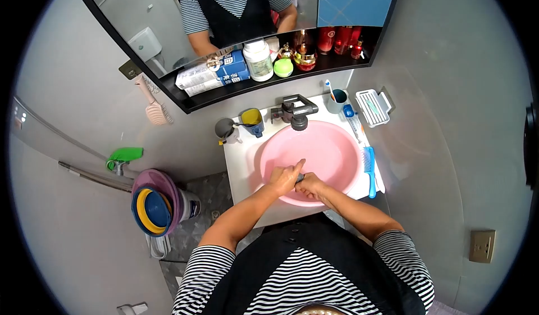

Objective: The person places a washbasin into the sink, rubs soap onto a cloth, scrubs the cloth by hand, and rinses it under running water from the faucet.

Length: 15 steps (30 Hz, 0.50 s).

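Note:
Both of my hands are close together over the near part of a pink basin on the white counter. My left hand is closed around a small dark grey object, with one finger pointing up and to the right. Against the other end of that object, my right hand is curled with its fingers bent. Most of the object is hidden by the fingers, so I cannot make out what it is. A dark faucet stands behind the basin's far rim.
Cups stand left of the faucet, and a toothbrush cup stands right. A blue comb lies at the counter's right edge. Above are a black shelf with bottles and a mirror. Stacked basins are at lower left.

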Tool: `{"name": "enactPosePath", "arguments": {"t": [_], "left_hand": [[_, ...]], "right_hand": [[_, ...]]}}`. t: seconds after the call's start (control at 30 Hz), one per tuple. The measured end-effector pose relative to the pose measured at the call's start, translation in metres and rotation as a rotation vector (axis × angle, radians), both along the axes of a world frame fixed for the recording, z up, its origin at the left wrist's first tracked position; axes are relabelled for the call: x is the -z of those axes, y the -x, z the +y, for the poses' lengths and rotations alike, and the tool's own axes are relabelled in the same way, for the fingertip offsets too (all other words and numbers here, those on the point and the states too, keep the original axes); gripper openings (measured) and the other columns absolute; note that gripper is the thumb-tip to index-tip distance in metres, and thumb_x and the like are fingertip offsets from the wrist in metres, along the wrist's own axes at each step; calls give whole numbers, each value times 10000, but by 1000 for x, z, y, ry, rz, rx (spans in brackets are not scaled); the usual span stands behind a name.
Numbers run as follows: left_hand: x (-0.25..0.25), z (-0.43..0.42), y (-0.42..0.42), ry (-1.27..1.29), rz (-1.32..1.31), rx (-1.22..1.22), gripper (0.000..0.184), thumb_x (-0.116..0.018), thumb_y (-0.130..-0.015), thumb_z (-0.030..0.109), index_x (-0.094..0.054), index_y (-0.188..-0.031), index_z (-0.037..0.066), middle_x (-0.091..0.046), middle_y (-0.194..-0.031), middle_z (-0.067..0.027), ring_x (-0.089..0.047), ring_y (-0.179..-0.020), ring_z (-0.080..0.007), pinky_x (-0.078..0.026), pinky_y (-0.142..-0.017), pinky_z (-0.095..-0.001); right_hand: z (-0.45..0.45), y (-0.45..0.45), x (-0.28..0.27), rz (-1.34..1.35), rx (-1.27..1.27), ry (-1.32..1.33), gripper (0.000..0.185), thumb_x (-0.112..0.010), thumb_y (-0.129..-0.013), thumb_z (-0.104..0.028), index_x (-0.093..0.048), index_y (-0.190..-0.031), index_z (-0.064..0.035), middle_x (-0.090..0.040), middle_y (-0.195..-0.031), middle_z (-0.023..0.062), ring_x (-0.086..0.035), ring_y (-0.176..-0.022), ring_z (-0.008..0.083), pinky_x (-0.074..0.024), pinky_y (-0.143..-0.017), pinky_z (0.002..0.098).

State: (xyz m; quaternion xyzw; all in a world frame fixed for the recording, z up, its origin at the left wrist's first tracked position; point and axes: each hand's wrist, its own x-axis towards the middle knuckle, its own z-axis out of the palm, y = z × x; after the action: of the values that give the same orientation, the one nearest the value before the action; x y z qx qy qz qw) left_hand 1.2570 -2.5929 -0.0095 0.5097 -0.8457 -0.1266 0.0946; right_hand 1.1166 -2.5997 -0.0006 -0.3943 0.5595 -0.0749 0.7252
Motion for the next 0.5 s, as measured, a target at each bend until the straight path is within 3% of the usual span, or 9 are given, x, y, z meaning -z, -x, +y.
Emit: {"name": "enactPosePath", "arguments": {"t": [0.13, 0.27, 0.33, 0.37, 0.43, 0.47, 0.5], "left_hand": [[3, 1, -2, 29, -6, 24, 578, -572, -697, 127, -374, -1238, 86, -603, -705, -132, -610, -601, -273, -471, -498, -381], [2, 0, -3, 118, 68, 4, 426, -583, -683, 121, -454, -1086, 73, -587, -682, -119, -604, -599, -277, -470, -493, -382], [1, -3, -5, 161, 88, 1, 381, -597, -667, 117, -476, -1025, 71, -580, -673, -112, -601, -603, -280, -471, -499, -381], [7, -4, -6, 85, 103, -29, 358, -612, -648, 103, -487, -982, 72, -578, -703, -117, -599, -637, -286, -473, -535, -391], [20, -6, -12, 9, 120, -59, 337, -626, -629, 90, -497, -939, 72, -577, -733, -123, -598, -671, -292, -476, -571, -400], [30, -7, -16, -35, 115, -172, 344, -640, -612, 83, -507, -929, 72, -575, -776, -132, -591, -727, -298, -471, -619, -406], [32, -4, -21, -84, 110, -282, 351, -653, -595, 76, -517, -918, 72, -574, -820, -140, -583, -783, -305, -467, -667, -411]], "right_hand": [[4, 0, 3, -73, 104, -196, 93, -585, -612, 18, -502, -640, -13, -390, -506, 15, -260, -338, 75, -169, -311, 222], [0, 2, 9, -143, 113, -263, 81, -584, -637, 13, -508, -639, -14, -362, -488, -5, -257, -354, 67, -165, -324, 214], [-3, 5, 14, -202, 80, -197, 155, -617, -676, -29, -523, -796, 0, -438, -605, 21, -395, -431, 88, -282, -358, 186], [-2, 6, 17, -200, 79, -193, 155, -617, -676, -29, -523, -796, 0, -438, -605, 21, -395, -431, 88, -282, -358, 186], [1, 10, 23, -170, 137, -20, 418, -650, -710, -106, -462, -1072, -19, -512, -885, 94, -550, -686, 149, -453, -515, 236], [-2, 15, 18, -169, 138, -20, 418, -650, -710, -106, -462, -1072, -19, -512, -885, 94, -550, -686, 149, -453, -515, 236], [-7, 24, 7, -89, 35, 68, 528, -652, -720, -138, -388, -1170, -55, -474, -1019, 118, -540, -826, 181, -469, -622, 289]]}}
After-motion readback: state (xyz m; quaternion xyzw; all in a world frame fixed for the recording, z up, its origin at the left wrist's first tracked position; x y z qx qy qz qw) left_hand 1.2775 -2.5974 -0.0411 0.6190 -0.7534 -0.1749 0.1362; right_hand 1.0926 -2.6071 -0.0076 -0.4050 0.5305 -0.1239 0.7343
